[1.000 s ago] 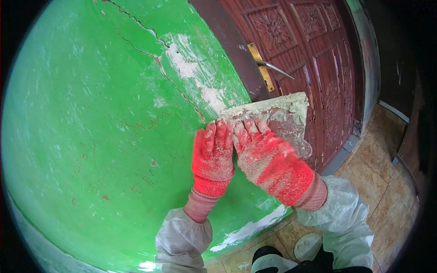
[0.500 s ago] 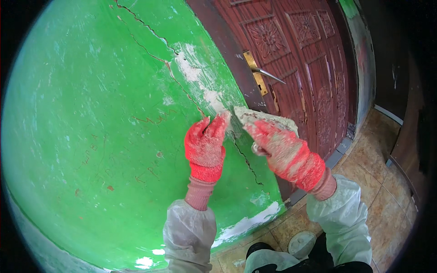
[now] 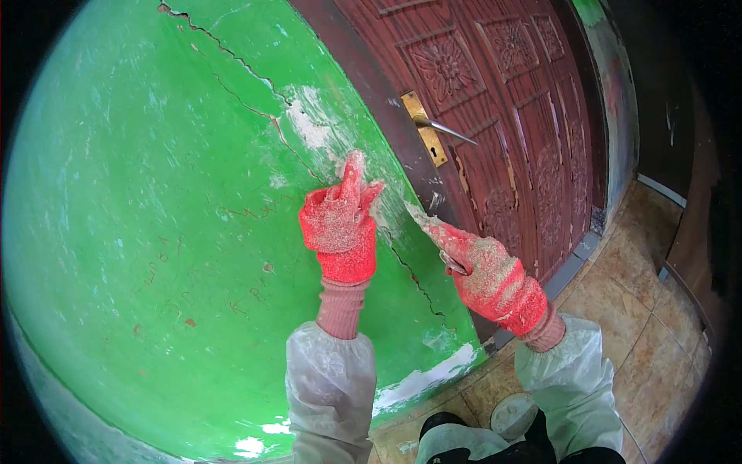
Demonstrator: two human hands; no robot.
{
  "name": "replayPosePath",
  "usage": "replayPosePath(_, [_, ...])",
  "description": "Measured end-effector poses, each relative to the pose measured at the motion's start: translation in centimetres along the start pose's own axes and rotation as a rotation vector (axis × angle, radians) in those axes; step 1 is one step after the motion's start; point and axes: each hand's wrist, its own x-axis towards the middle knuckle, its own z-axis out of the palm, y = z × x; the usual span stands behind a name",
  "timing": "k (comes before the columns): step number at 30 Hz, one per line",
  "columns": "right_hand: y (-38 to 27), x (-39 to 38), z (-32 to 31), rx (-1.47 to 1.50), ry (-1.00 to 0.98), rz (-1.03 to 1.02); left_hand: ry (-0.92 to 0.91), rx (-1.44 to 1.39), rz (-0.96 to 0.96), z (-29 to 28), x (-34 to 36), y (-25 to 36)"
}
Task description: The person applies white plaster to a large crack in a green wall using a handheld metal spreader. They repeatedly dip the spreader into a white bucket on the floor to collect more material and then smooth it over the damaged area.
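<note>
My left hand [image 3: 338,224], in a red work glove dusted with pale filler, is raised at the green wall [image 3: 193,255]. Its index finger points up over a whitish filler patch [image 3: 311,125], the thumb stands apart, and the other fingers are curled. I see nothing held in it. To the right, my right hand [image 3: 498,284], gloved alike, grips a putty knife [image 3: 421,220] smeared with filler. The blade appears nearly edge-on, its tip beside the wall near the door frame; the glove hides most of the handle. A jagged crack [image 3: 417,283] runs down the wall between the hands.
A brown carved door [image 3: 502,116] with a metal lever handle [image 3: 448,130] stands right of the wall. More cracks [image 3: 228,50] cross the upper wall. Below are a tiled floor [image 3: 626,348], a round white lid-like object [image 3: 513,416] and my legs.
My left hand has shifted up and left, its index finger now extended upward. My right hand has moved slightly down and turned the putty knife, so its broad face no longer shows.
</note>
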Motion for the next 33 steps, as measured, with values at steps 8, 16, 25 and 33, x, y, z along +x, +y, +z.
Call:
replayPosePath(8, [0.0, 0.3, 3.1, -0.165, 0.064, -0.043, -0.057, 0.165, 0.233, -1.0, -0.3, -0.7])
replayPosePath(16, [1.0, 3.3, 7.4, -0.568, -0.077, -0.112, 0.061, -0.134, 0.009, -1.1, -1.3, -0.1])
replayPosePath(25, [0.5, 4.2, 6.5, -0.845, -0.297, -0.136, -0.258, 0.115, 0.337, -2.8, -4.1, -2.0])
replayPosePath(33, [1.4, 2.4, 7.2, -0.856, -0.364, -0.031, -0.361, 0.113, 0.369, -2.8, -6.8, -1.0])
